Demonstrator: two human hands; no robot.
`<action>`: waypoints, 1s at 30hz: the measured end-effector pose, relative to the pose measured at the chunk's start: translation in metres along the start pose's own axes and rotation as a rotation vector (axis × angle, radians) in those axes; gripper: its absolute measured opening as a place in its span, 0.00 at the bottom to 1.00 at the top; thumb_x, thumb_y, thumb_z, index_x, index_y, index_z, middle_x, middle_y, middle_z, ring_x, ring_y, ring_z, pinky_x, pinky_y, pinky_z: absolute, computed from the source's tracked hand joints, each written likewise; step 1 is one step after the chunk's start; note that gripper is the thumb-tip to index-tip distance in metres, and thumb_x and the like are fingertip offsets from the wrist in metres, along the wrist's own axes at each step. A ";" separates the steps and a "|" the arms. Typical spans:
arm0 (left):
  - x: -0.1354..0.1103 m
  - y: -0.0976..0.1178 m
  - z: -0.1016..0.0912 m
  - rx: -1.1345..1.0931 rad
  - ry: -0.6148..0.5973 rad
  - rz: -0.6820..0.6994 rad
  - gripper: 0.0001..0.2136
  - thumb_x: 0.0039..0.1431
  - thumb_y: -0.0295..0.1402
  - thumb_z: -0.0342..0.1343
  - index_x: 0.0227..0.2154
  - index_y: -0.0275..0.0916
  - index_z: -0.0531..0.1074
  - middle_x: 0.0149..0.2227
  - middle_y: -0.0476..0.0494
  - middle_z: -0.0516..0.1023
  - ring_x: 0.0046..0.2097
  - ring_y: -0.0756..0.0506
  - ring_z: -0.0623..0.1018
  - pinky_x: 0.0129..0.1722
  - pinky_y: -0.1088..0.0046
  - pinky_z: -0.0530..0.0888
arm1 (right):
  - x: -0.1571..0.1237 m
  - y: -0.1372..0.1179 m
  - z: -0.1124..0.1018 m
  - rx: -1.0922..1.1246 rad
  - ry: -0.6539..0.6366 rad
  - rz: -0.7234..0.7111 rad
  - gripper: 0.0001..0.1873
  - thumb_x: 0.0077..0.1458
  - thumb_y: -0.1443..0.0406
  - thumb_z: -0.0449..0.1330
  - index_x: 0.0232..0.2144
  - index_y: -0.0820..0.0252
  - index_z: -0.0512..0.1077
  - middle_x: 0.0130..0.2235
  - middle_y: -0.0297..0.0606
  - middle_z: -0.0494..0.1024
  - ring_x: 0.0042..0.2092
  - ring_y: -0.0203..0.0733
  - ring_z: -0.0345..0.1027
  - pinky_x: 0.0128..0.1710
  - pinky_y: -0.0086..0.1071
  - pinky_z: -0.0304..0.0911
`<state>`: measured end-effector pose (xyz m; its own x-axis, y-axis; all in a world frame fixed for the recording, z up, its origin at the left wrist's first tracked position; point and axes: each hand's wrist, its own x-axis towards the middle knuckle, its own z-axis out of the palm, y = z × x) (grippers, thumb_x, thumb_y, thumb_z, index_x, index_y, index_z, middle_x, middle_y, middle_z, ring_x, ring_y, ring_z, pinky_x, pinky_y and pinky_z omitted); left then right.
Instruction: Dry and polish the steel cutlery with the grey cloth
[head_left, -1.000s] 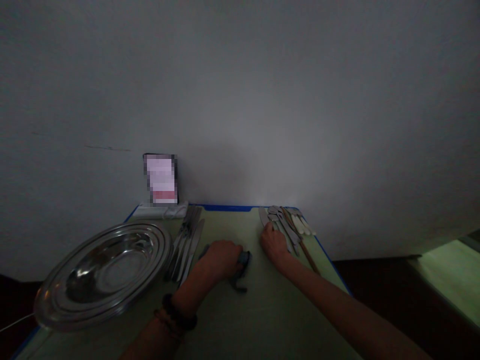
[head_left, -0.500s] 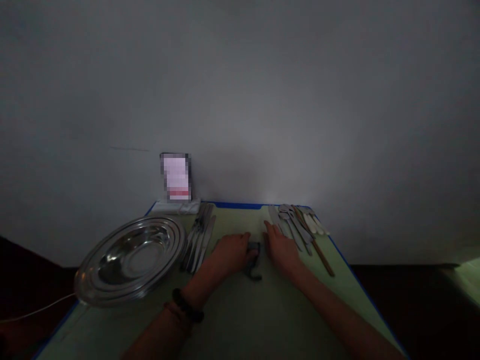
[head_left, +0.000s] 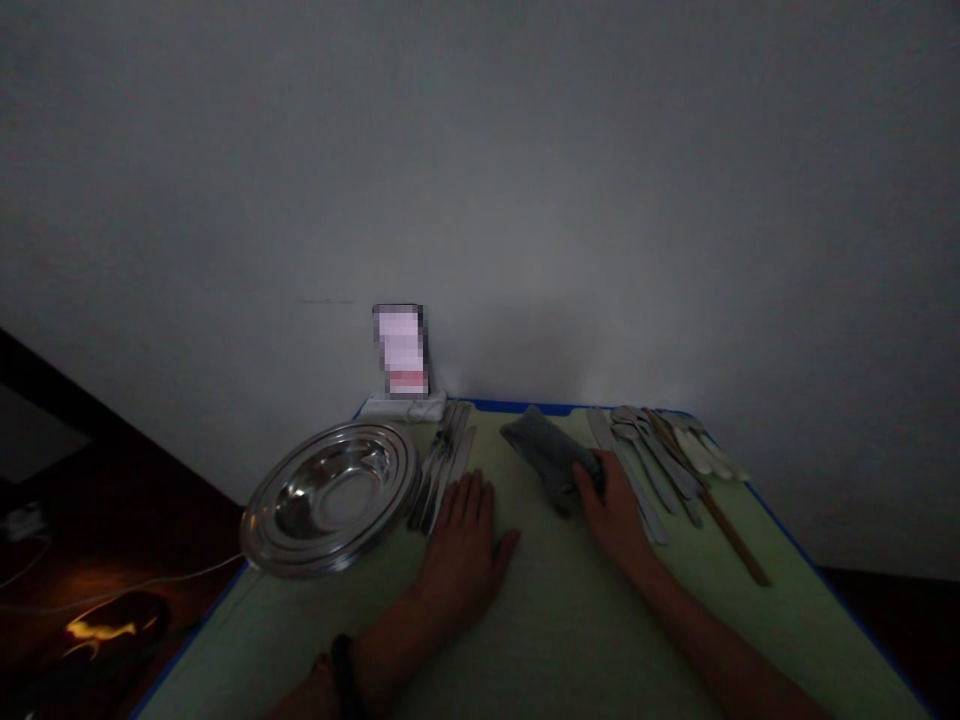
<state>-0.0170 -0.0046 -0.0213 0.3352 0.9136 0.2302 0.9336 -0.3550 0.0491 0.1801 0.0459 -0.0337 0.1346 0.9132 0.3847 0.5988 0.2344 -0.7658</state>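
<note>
A folded grey cloth (head_left: 551, 450) is pinched between the thumb and fingers of my right hand (head_left: 611, 510), slightly right of the table's middle. My left hand (head_left: 469, 540) lies flat, palm down, on the pale green tabletop (head_left: 525, 620) with its fingers stretched out and holding nothing. Its fingertips are close to a group of knives and forks (head_left: 446, 465) on the left. Past my right hand lies another row of cutlery, with table knives (head_left: 626, 470), metal spoons (head_left: 645, 455), brown chopsticks (head_left: 731, 540) and white-handled pieces (head_left: 701, 450).
Shiny steel plates or basins (head_left: 330, 500), apparently stacked, stand at the left of the table. Behind them a phone (head_left: 403, 350) leans upright on a white object (head_left: 405, 408) against the grey wall (head_left: 525, 200). A white cable (head_left: 172, 578) runs off the left edge.
My left hand has moved off the cloth and now rests flat on the table. My right hand has taken hold of the cloth. The camera view has shifted left.
</note>
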 end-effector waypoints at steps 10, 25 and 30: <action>-0.004 -0.002 0.004 -0.004 -0.082 0.037 0.26 0.63 0.43 0.40 0.59 0.32 0.55 0.63 0.31 0.51 0.63 0.33 0.50 0.57 0.50 0.57 | 0.001 0.002 0.004 0.167 0.056 0.099 0.19 0.56 0.54 0.47 0.45 0.59 0.57 0.43 0.45 0.66 0.46 0.48 0.63 0.48 0.47 0.58; 0.005 0.000 -0.021 0.266 -0.263 -0.034 0.26 0.51 0.13 0.41 0.53 0.31 0.64 0.53 0.33 0.69 0.51 0.40 0.71 0.46 0.63 0.72 | -0.014 -0.012 0.017 -0.488 -0.115 -0.286 0.20 0.54 0.63 0.52 0.49 0.64 0.67 0.50 0.49 0.67 0.51 0.54 0.59 0.51 0.49 0.56; 0.009 0.017 -0.038 0.295 -0.294 -0.129 0.23 0.51 0.12 0.40 0.47 0.30 0.70 0.43 0.30 0.74 0.43 0.38 0.76 0.34 0.66 0.76 | -0.007 -0.010 0.014 -0.423 -0.156 -0.309 0.15 0.55 0.66 0.50 0.44 0.57 0.70 0.46 0.44 0.71 0.47 0.51 0.62 0.46 0.47 0.60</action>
<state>-0.0033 -0.0103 0.0183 0.1951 0.9796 -0.0483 0.9522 -0.2010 -0.2302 0.1627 0.0418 -0.0359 -0.1972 0.8694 0.4530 0.8616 0.3741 -0.3430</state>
